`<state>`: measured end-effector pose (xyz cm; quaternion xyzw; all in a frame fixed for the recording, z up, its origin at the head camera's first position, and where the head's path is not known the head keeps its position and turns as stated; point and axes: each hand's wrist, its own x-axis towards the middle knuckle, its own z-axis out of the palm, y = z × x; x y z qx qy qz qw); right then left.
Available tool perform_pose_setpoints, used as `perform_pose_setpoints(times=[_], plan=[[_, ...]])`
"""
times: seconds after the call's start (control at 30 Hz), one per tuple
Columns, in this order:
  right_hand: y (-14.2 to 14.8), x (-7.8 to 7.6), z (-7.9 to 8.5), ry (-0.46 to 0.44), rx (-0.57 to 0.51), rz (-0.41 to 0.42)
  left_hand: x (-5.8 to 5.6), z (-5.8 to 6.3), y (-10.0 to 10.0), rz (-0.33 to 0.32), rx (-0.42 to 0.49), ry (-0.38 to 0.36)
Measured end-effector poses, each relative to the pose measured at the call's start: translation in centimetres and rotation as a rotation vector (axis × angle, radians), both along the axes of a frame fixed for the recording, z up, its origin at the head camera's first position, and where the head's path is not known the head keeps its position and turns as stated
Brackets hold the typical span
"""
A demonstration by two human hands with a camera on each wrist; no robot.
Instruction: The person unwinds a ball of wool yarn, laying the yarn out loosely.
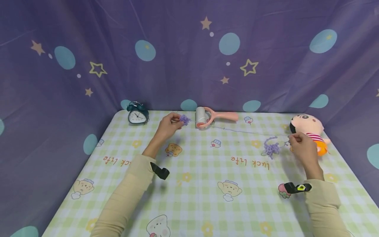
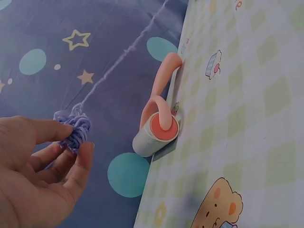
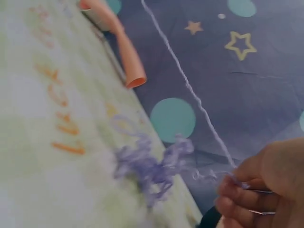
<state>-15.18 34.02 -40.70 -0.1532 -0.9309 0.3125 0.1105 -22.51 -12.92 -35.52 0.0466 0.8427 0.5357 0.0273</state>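
Head view: purple curtain (image 1: 177,85) with printed stars and teal ovals, behind and at both sides of desk (image 1: 121,204). Over desk, green-checked cloth (image 1: 201,194) with cartoon prints and orange lettering. Beige sleeves (image 1: 122,194) above desk, with black mounts (image 1: 160,171) at cuffs.

At far right of desk, doll (image 1: 311,126) with striped top and orange bottoms, partly behind right hand (image 1: 303,148). At far edge, near middle, roller (image 1: 219,115) with pink handle toward the right and pale cylinder toward the left.

Right hand: pinching yarn strand between thumb and fingers. Left hand (image 1: 170,124): gripping compact purple yarn bundle (image 1: 185,119) by fingertips, just left of roller. At far left corner, dark green alarm clock (image 1: 138,116), upright, well apart from yarn.

Just left of right hand, loose purple yarn tangle (image 1: 270,149), blurred in right wrist view; resting on desk or suspended, not determinable. Thinnest item: yarn strand (image 1: 241,131), extending from right hand toward roller; in left wrist view, rising from yarn bundle.
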Motion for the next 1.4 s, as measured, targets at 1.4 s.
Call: perform_pose_setpoints(times=[1.4], plan=[[-15.5, -3.3, 0.6, 0.414, -0.092, 0.475, 0.6, 0.3, 1.2, -0.158, 0.019, 0.026]])
